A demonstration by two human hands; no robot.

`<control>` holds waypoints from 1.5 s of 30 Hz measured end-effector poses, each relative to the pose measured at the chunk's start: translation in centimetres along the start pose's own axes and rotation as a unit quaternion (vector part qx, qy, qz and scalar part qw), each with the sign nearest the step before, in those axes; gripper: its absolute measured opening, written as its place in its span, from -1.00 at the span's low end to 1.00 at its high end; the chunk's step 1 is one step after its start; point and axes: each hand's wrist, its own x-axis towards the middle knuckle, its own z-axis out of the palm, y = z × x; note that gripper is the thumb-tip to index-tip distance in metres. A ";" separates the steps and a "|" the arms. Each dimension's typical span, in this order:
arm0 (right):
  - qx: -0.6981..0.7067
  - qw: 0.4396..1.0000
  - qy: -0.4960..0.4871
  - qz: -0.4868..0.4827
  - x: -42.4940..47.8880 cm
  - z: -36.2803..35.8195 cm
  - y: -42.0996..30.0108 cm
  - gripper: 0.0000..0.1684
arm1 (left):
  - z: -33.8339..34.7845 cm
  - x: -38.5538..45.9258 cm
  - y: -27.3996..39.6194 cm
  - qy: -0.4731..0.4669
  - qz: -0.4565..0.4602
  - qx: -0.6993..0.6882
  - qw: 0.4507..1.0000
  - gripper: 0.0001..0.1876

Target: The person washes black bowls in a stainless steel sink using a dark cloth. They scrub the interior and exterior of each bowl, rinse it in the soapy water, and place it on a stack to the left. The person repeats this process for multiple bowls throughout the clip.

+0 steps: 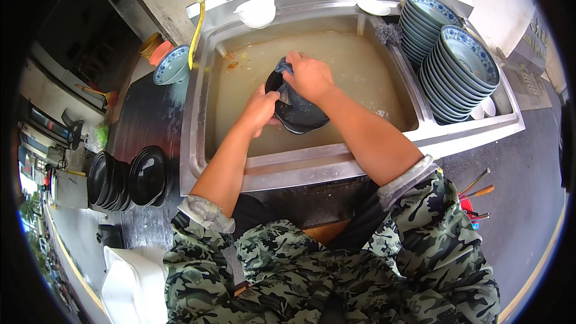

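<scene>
Over the murky water [252,67] of a stainless steel sink [306,162], my left hand [260,110] grips the left side of a black bowl [301,119]. The bowl is tilted, and its curved rim faces partly toward me. Bunched in my right hand [310,76] is a grey-blue cloth [284,66], pressed at the bowl's upper edge. A hanging part of the cloth seems to lie inside the bowl, though my fingers hide some of it. Orange food scraps [232,65] float at the left of the water.
Tall stacks of blue-rimmed bowls [470,58] occupy the right compartment, beside a steel wool scourer [389,34]. A white bowl [256,12] and a small white dish [373,6] rest on the back ledge. Black bowls [148,175] stand left; a yellow hose [196,36] hangs from the tap.
</scene>
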 end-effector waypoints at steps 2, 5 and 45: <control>-0.022 0.999 -0.014 0.047 0.3 0.0 1.0 -0.64 | 0.3 0.1 -0.2 -0.005 -0.001 -0.015 1.000 -0.55; -0.028 0.999 -0.018 -0.004 0.0 0.6 1.2 -0.66 | 0.3 0.0 -0.5 -0.005 0.006 0.011 1.000 -0.54; 0.327 0.914 -0.205 0.125 -0.4 1.4 0.0 -0.72 | -0.3 1.6 -0.6 -0.134 -0.027 -0.257 0.957 -0.39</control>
